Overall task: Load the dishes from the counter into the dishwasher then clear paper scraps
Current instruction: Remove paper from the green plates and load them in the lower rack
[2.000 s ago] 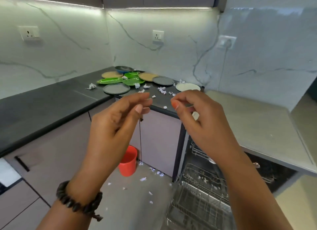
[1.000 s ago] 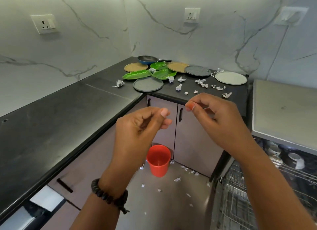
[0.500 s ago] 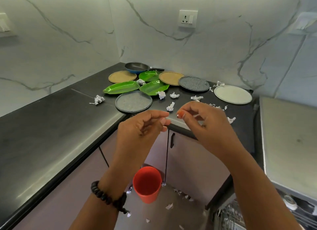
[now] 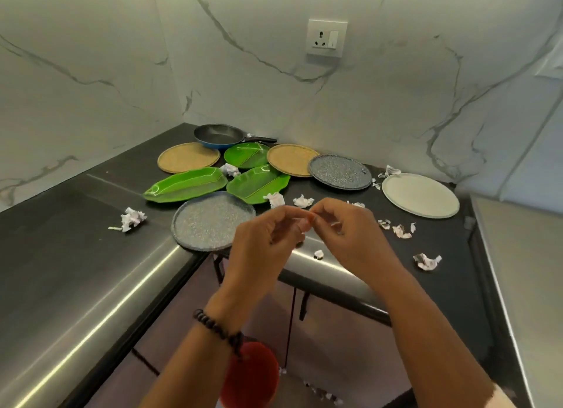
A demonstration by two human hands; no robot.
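In the head view, the left hand (image 4: pixel 259 249) and the right hand (image 4: pixel 347 240) meet fingertip to fingertip above the counter (image 4: pixel 76 255), fingers curled; whether they pinch anything I cannot tell. Plates (image 4: pixel 213 224) and paper scraps (image 4: pixel 131 219) lie on the counter.

Dark counter (image 4: pixel 76 255) bears plates (image 4: pixel 213 221), pan (image 4: pixel 217 135) and paper scraps (image 4: pixel 131 218).

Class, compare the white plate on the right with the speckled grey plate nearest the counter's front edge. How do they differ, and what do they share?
The white plate is plain and pale; the speckled grey plate is darker and mottled. The white plate lies clear of other dishes; the grey one sits against a green leaf-shaped dish. Both are round, lie flat on the counter, and look empty.
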